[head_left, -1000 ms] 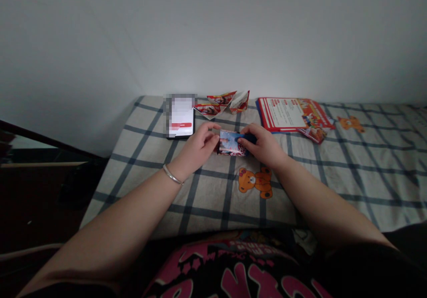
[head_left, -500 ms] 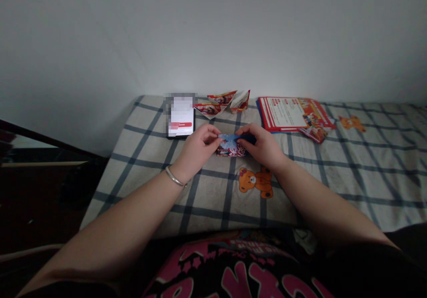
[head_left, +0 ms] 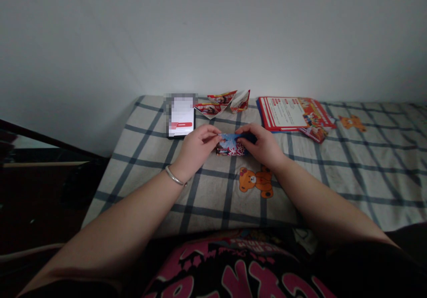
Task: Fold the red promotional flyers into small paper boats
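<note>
Between my hands is a piece of printed paper (head_left: pixel 228 145), blue with red and white lettering, bent along its upper part. My left hand (head_left: pixel 201 144) pinches its upper left corner between thumb and fingers, and a silver bangle circles that wrist. On the other side, my right hand (head_left: pixel 261 144) is closed on the right end, thumb on top, covering part of the print. Just beyond the hands stand several folded red-and-white paper pieces (head_left: pixel 213 109). The cloth's printed teddy bear (head_left: pixel 255 181) shows below the right hand.
A phone (head_left: pixel 182 124) with a lit, partly blurred screen lies at the left. To the right is a stack of red-and-white printed sheets (head_left: pixel 287 114), with a small folded printed piece (head_left: pixel 314 134) at its front edge. A checked cloth (head_left: pixel 147 164) covers the surface, against a pale wall (head_left: pixel 213 35).
The front face of the printed paper has tilted slightly, so more of its lettering shows. Both hands keep nearly the same place and grip.
</note>
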### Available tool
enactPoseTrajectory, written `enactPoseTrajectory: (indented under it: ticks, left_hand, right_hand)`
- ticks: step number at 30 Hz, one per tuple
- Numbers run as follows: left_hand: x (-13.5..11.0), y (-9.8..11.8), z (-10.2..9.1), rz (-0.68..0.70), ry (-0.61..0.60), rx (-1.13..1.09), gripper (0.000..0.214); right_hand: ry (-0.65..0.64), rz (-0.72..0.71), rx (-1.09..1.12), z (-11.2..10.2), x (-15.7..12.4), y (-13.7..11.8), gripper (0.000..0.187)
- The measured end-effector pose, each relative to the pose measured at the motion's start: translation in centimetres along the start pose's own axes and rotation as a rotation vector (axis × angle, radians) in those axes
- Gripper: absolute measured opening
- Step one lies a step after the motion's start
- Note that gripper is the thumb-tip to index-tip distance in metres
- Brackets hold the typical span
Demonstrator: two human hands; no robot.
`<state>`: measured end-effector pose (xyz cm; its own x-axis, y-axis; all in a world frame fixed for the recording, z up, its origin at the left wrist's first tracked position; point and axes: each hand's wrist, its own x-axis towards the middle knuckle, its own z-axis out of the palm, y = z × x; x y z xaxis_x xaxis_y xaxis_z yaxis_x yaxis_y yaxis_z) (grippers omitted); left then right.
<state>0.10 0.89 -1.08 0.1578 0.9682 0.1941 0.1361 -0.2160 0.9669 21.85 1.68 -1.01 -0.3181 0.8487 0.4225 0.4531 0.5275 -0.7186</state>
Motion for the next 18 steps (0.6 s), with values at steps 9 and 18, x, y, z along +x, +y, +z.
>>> enactPoseTrajectory:
  ticks: [9,18]
  left_hand:
    - [0.3,-0.3,-0.4,-0.01,0.044,-0.037,0.01]
    - [0.4,-1.0,-0.6,0.017,0.07,-0.02,0.013]
  right_hand:
    - [0.095,0.186,-0.036,-0.3,-0.1,0.4,0.019]
    - [0.09,0.206,0.135,0.1,-0.1,1.7,0.019]
